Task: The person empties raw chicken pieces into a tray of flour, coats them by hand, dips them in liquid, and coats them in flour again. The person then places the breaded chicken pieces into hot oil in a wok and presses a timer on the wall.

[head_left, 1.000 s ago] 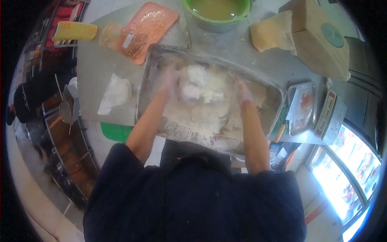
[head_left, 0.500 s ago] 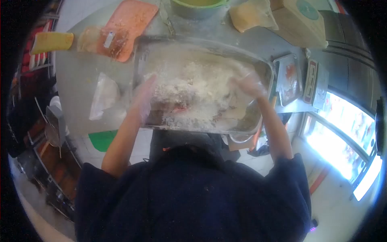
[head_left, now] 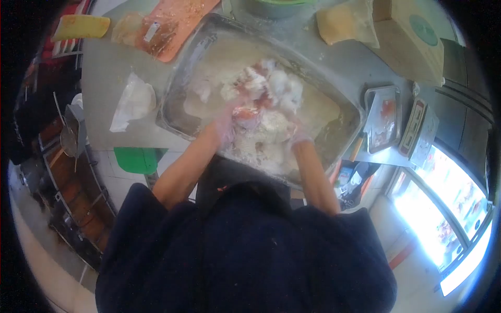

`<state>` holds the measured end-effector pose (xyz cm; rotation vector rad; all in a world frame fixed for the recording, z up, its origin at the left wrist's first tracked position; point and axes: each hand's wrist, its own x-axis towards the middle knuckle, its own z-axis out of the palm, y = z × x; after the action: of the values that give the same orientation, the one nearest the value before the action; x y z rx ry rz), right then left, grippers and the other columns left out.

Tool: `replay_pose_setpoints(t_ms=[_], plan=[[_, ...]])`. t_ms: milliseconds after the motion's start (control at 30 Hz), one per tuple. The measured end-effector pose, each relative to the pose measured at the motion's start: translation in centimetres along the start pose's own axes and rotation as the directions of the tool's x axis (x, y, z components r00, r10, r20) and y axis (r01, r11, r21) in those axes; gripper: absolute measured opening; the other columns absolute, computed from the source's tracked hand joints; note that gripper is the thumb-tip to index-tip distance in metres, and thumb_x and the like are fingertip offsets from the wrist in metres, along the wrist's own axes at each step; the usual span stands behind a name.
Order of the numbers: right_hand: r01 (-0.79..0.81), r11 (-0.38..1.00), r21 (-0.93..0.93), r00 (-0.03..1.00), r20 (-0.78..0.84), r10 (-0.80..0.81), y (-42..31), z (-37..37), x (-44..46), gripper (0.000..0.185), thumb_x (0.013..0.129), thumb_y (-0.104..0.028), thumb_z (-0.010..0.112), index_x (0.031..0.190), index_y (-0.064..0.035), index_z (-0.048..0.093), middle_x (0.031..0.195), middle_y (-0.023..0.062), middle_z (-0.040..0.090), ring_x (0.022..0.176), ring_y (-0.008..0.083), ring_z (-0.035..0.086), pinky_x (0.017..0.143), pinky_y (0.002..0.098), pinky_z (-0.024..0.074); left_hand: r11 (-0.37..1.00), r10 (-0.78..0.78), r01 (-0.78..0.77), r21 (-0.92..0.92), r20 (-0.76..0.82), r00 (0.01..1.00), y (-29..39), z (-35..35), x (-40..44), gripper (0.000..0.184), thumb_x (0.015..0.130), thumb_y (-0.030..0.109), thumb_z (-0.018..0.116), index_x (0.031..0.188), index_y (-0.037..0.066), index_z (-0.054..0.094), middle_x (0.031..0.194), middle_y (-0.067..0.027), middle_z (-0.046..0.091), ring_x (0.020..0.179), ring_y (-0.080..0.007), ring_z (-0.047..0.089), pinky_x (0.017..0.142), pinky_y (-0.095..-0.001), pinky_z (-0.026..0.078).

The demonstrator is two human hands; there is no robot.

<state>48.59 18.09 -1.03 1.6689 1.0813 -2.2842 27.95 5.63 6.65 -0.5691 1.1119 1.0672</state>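
A large metal tray (head_left: 355,128) stands at the table's near edge, holding white flour (head_left: 209,60). Several flour-coated pieces, reddish in places like meat, are heaped in its middle (head_left: 284,86). My left hand (head_left: 225,128), in a thin clear glove, is at the heap's left side, touching a reddish piece (head_left: 246,113). At the heap's lower right is my right hand (head_left: 298,133), also gloved, against the floury pieces. The fingers of both hands are blurred and partly hidden in flour.
Behind the tray are an orange-pink board (head_left: 182,26), a green-rimmed bowl (head_left: 276,8), a bag of orange powder (head_left: 342,23) and a cardboard box (head_left: 407,47). A small tray (head_left: 383,120) and a scale (head_left: 417,125) stand right. White paper or plastic (head_left: 133,101) lies left.
My hands have moved inward from the tray's sides to the heap. The pieces now sit bunched up in the middle. The tray appears more tilted as the view has shifted.
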Motion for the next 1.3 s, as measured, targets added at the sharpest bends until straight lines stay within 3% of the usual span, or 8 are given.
replay_pose_setpoints(t_ms=[167, 300, 400, 633, 933, 1067, 1200, 1300], plan=[[0.481, 0.87, -0.113, 0.873, 0.151, -0.463, -6.2, 0.4, -5.6, 0.062, 0.093, -0.035, 0.068, 0.14, 0.0006, 0.051, 0.121, 0.0085, 0.064, 0.106, 0.0195, 0.061, 0.087, 0.0308, 0.0512, 0.788, 0.517, -0.331, 0.519, -0.266, 0.814, 2.5, 0.4, -1.7, 0.069, 0.093, 0.052, 0.061, 0.129, -0.007, 0.056, 0.11, -0.012, 0.069, 0.089, -0.0195, 0.063, 0.083, -0.0311, 0.046], [0.338, 0.787, -0.516, 0.895, -0.081, -0.438, -5.3, -3.4, -0.8, 0.05, 0.097, -0.028, 0.056, 0.138, 0.0, 0.053, 0.131, 0.01, 0.062, 0.122, 0.0215, 0.057, 0.105, 0.0358, 0.0435, 0.701, 0.582, -0.282, 0.655, -0.297, 0.757, 7.5, -3.0, 2.1, 0.066, 0.094, 0.05, 0.06, 0.132, -0.004, 0.056, 0.117, -0.0117, 0.066, 0.097, -0.0197, 0.061, 0.088, -0.0315, 0.046], [0.661, 0.75, 0.026, 0.75, -0.043, -0.66, -6.6, -2.2, 4.6, 0.058, 0.096, -0.035, 0.064, 0.14, 0.0003, 0.051, 0.132, 0.0091, 0.061, 0.112, 0.0194, 0.061, 0.095, 0.0321, 0.0488, 0.699, 0.619, -0.347, 0.625, -0.286, 0.731, 8.7, -1.3, 5.9, 0.064, 0.095, 0.048, 0.06, 0.134, -0.002, 0.055, 0.124, -0.0113, 0.063, 0.105, -0.0199, 0.06, 0.092, -0.0318, 0.045], [0.138, 0.987, -0.082, 0.969, 0.216, -0.118, -17.3, 6.4, 1.9, 0.046, 0.098, -0.037, 0.058, 0.131, -0.0052, 0.062, 0.133, 0.0088, 0.061, 0.122, 0.0199, 0.056, 0.108, 0.0338, 0.0407, 0.727, 0.589, -0.534, 0.432, 0.009, 0.808, 11.9, 1.4, 5.9, 0.055, 0.098, 0.043, 0.055, 0.134, 0.001, 0.057, 0.123, -0.0091, 0.064, 0.104, -0.0188, 0.062, 0.088, -0.0341, 0.049], [0.648, 0.281, -0.708, 0.719, 0.446, -0.533, -7.4, 5.4, -7.5, 0.067, 0.091, -0.049, 0.059, 0.148, -0.0179, 0.045, 0.139, 0.0139, 0.055, 0.13, 0.0291, 0.049, 0.111, 0.0444, 0.0371, 0.902, 0.403, -0.412, 0.128, 0.094, 0.91, 7.4, -6.1, 0.0, 0.043, 0.097, 0.031, 0.061, 0.126, 0.0, 0.057, 0.117, -0.0122, 0.065, 0.105, -0.0209, 0.065, 0.083, -0.0354, 0.056], [0.411, 0.907, -0.097, 0.906, -0.07, -0.418, 3.3, 1.8, -5.8, 0.069, 0.094, -0.045, 0.056, 0.153, -0.0165, 0.036, 0.143, 0.0129, 0.051, 0.131, 0.0285, 0.047, 0.11, 0.0458, 0.0379, 0.855, 0.203, -0.107, 0.508, -0.137, 0.97, 6.4, -6.0, 0.3, 0.059, 0.093, 0.043, 0.066, 0.134, 0.002, 0.057, 0.118, -0.0105, 0.064, 0.1, -0.0162, 0.062, 0.078, -0.0312, 0.054], [0.149, 0.828, 0.54, 0.954, -0.299, 0.023, 2.1, 3.1, -3.2, 0.071, 0.098, -0.042, 0.052, 0.158, -0.0154, 0.025, 0.15, 0.014, 0.044, 0.141, 0.0277, 0.038, 0.115, 0.0463, 0.0317, 0.786, 0.07, -0.021, 0.618, -0.055, 0.996, 6.1, -5.1, 3.0, 0.066, 0.092, 0.05, 0.066, 0.138, 0.004, 0.053, 0.128, -0.0134, 0.061, 0.107, -0.0227, 0.064, 0.076, -0.0339, 0.055], [-0.013, 0.935, 0.355, 0.98, -0.183, 0.083, -1.4, 5.3, -1.6, 0.07, 0.098, -0.043, 0.055, 0.155, -0.0111, 0.03, 0.152, 0.0166, 0.04, 0.141, 0.0284, 0.037, 0.116, 0.0412, 0.0317, 0.757, 0.046, 0.008, 0.653, -0.065, 0.997, 6.2, -1.6, 1.7, 0.068, 0.092, 0.052, 0.064, 0.137, 0.004, 0.051, 0.127, -0.0136, 0.062, 0.106, -0.0258, 0.066, 0.076, -0.0387, 0.057]])
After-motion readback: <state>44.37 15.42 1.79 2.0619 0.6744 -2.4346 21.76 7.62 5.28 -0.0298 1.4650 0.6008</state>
